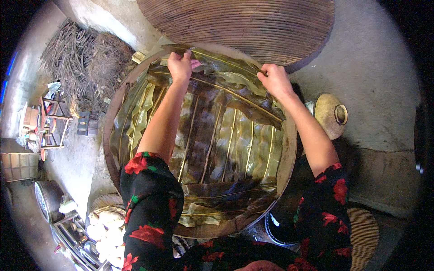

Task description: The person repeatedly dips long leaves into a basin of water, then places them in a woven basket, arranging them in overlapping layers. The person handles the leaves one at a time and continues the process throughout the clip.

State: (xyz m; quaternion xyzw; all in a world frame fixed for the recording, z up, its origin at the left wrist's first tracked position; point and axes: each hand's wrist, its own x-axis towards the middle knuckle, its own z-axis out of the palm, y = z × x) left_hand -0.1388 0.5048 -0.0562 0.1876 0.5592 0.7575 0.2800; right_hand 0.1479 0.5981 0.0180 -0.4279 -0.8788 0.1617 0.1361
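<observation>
Before me stands a wide round wooden tub (289, 149), lined with wet, brownish-green long leaves (210, 135) with pale midribs. Several lie side by side lengthwise, and others cross them along the near and far edges. One long leaf (225, 61) stretches between my hands at the far rim. Thumb and forefinger of my left hand (180, 67) pinch it near its left part, the other fingers held out. My right hand (276, 79) grips its right end, fingers curled. Just nearer to me, another crosswise leaf (237, 96) rests over the lengthwise ones.
A large round slatted mat (244, 25) lies beyond the tub. To the right is a clay jar (330, 115) on its side. Dry brushwood (84, 61) is heaped at left, with a wooden rack (54, 118) nearby. A basket of pale round items (106, 233) sits lower left.
</observation>
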